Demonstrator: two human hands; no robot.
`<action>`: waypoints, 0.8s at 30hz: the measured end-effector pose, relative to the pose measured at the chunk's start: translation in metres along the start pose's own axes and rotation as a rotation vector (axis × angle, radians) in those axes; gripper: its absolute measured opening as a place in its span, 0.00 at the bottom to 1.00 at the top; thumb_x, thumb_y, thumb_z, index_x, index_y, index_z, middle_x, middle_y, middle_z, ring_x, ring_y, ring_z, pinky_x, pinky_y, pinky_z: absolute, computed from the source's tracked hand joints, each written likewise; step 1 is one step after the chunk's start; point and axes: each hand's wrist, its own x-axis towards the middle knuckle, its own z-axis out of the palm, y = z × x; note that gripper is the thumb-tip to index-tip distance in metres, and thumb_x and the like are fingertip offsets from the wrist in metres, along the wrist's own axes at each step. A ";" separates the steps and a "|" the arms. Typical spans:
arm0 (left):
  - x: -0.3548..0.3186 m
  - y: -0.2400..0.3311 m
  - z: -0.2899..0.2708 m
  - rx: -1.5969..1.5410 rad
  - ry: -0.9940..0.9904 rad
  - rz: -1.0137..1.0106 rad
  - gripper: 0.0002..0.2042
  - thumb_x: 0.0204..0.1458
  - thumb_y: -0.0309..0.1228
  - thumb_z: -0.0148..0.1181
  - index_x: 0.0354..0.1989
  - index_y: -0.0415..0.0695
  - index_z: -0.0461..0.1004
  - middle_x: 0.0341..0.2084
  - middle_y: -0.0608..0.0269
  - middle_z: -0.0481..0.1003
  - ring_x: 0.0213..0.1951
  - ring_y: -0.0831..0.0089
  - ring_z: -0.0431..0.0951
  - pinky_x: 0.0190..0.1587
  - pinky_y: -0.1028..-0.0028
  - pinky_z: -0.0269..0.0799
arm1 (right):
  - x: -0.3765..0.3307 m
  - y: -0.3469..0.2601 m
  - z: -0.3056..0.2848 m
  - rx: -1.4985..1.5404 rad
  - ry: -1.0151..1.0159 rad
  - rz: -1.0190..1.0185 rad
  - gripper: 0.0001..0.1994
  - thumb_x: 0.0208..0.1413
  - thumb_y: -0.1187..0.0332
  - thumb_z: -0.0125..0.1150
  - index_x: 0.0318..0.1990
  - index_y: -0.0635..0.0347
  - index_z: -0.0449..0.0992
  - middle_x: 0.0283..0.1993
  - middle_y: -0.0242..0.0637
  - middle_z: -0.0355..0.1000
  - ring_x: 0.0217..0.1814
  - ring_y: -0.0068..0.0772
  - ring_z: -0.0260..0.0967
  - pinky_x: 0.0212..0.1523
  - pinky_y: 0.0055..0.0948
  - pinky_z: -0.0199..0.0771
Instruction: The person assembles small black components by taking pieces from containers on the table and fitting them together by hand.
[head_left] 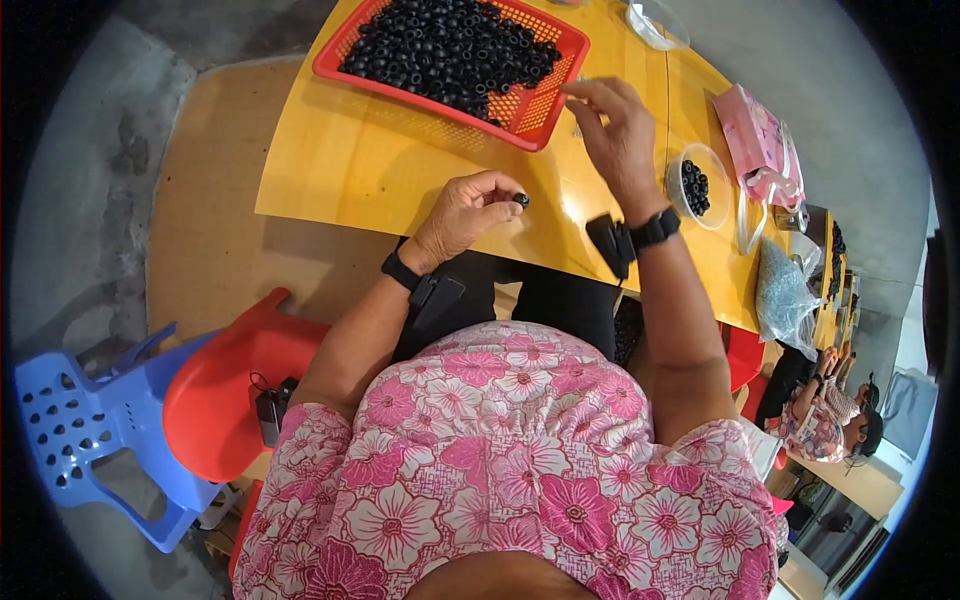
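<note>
My left hand (pixel 470 212) is closed in a pinch over the near side of the yellow table. Between its thumb and forefinger sits a small black ring-shaped piece (pixel 521 200), its round end facing right. My right hand (pixel 617 138) hovers by the near right corner of a red mesh basket (pixel 545 130). Its thumb and forefinger are a little apart, and I see nothing between them. Many small black hollow pieces (pixel 430 55) fill most of the basket, with its bare mesh showing at the right. Dark straps with small boxes are on both wrists.
A clear round tub (pixel 712 215) with similar black pieces stands on the yellow table (pixel 340 180), right of my right wrist. Beyond it are a pink bag (pixel 748 130) and a filled clear plastic bag (pixel 785 285). Red (pixel 225 400) and blue (pixel 130 420) seats stand left. Another person (pixel 825 420) sits far right.
</note>
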 end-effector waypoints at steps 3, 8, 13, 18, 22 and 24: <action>0.001 0.005 0.001 0.073 0.008 0.010 0.06 0.52 0.24 0.58 0.38 0.37 0.73 0.32 0.69 0.71 0.37 0.82 0.69 0.44 0.80 0.67 | 0.033 0.026 0.014 -0.282 -0.050 -0.289 0.05 0.47 0.73 0.58 0.31 0.55 0.79 0.30 0.37 0.72 0.31 0.41 0.69 0.34 0.36 0.71; 0.001 0.002 0.000 0.008 0.007 0.004 0.07 0.51 0.23 0.58 0.38 0.37 0.72 0.32 0.68 0.71 0.37 0.81 0.70 0.45 0.80 0.67 | 0.063 0.042 0.042 -0.683 -0.542 -0.330 0.07 0.47 0.72 0.55 0.30 0.54 0.80 0.32 0.40 0.75 0.37 0.43 0.73 0.38 0.37 0.73; 0.002 -0.006 -0.004 0.040 0.010 -0.008 0.07 0.51 0.23 0.58 0.38 0.36 0.73 0.32 0.68 0.72 0.37 0.81 0.70 0.45 0.80 0.67 | 0.082 0.030 0.061 -0.822 -0.750 -0.087 0.07 0.47 0.71 0.55 0.32 0.58 0.80 0.36 0.44 0.76 0.40 0.44 0.74 0.39 0.37 0.75; 0.003 -0.003 -0.003 -0.001 0.005 -0.022 0.07 0.50 0.23 0.59 0.38 0.36 0.73 0.32 0.68 0.72 0.38 0.81 0.71 0.46 0.80 0.67 | 0.085 0.027 0.070 -0.882 -0.756 -0.067 0.08 0.49 0.71 0.56 0.35 0.58 0.79 0.38 0.44 0.76 0.42 0.44 0.75 0.40 0.37 0.75; 0.002 0.003 -0.001 0.048 0.013 -0.020 0.07 0.50 0.23 0.59 0.38 0.36 0.73 0.32 0.68 0.73 0.38 0.81 0.71 0.46 0.80 0.67 | 0.086 0.025 0.071 -0.886 -0.757 -0.105 0.09 0.49 0.70 0.56 0.37 0.57 0.79 0.38 0.44 0.76 0.42 0.43 0.75 0.40 0.38 0.76; 0.002 0.001 -0.003 0.061 0.024 -0.038 0.07 0.51 0.23 0.59 0.38 0.36 0.73 0.32 0.68 0.73 0.38 0.81 0.71 0.46 0.80 0.67 | 0.084 0.026 0.074 -0.878 -0.755 -0.122 0.08 0.49 0.70 0.56 0.37 0.57 0.79 0.38 0.44 0.76 0.42 0.43 0.75 0.40 0.38 0.76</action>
